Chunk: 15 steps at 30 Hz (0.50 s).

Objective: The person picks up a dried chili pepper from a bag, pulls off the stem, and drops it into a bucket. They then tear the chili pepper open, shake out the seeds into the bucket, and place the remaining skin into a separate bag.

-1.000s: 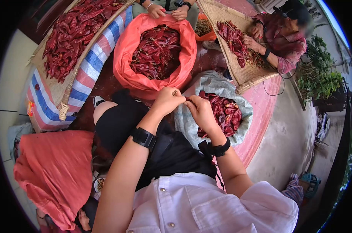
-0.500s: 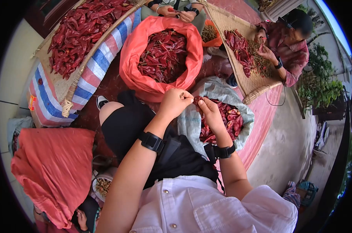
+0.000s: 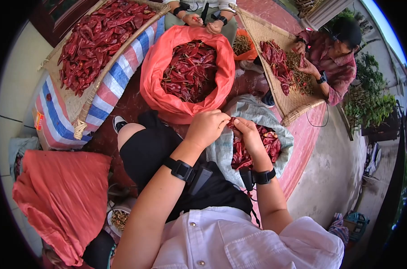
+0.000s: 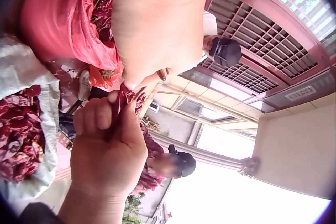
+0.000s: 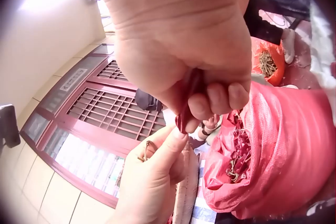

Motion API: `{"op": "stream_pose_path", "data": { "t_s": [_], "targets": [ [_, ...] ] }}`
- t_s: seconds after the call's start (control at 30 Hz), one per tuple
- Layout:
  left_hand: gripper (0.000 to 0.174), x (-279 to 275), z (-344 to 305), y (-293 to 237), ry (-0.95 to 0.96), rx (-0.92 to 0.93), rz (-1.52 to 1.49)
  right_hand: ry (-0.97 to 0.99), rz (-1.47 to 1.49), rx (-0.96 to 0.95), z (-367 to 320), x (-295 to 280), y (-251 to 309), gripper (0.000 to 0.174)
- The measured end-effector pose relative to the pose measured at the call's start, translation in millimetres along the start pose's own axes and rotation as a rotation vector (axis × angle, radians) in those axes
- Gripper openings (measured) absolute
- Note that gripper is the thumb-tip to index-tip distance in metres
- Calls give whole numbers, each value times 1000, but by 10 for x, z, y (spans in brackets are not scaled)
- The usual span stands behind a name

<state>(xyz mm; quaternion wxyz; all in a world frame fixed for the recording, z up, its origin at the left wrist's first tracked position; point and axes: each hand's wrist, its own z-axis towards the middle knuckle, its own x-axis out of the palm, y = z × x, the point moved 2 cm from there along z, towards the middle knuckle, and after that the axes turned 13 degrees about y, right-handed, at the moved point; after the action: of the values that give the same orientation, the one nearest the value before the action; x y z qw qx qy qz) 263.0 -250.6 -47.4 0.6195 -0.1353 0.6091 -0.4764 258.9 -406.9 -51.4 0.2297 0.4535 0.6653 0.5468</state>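
In the head view both hands meet above the lap, over the near edge of a pale woven sack (image 3: 221, 148) of dried red chilies (image 3: 268, 143). My right hand (image 3: 249, 134) grips one dried red chili (image 5: 184, 113), thumb along its side and fingers curled round it. Its tip end pokes out toward my left hand (image 3: 207, 127), whose thumb and forefinger pinch it there. A thin brown stem (image 5: 147, 151) also sticks out of the left hand's curled fingers. Most of the chili is hidden inside the right hand.
A large red sack (image 3: 149, 89) of stemmed chilies stands ahead. Left is a woven tray (image 3: 75, 101) heaped with chilies; at right, a person (image 3: 335, 67) works over another tray (image 3: 297, 107). A bowl (image 3: 110, 219) of stems sits by the left arm.
The hands have shifted slightly right and down in the head view. The chili shows more clearly between the fingers than one second ago. The person across has moved their hands apart.
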Motion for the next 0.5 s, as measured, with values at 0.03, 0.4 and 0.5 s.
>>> {"op": "stream_pose_path", "data": {
  "t_s": [0.03,0.4,0.5],
  "targets": [
    [11,0,-3,-3,-1,-3,1,3,1,1,-4,9,41,23],
    [7,-12,-57,-127,63,119,152,147,-1,94,42,-100,15,22],
    [7,-7,-50,-89,109,150,152,142,20,119,34,-102,46,23]
  ]
}}
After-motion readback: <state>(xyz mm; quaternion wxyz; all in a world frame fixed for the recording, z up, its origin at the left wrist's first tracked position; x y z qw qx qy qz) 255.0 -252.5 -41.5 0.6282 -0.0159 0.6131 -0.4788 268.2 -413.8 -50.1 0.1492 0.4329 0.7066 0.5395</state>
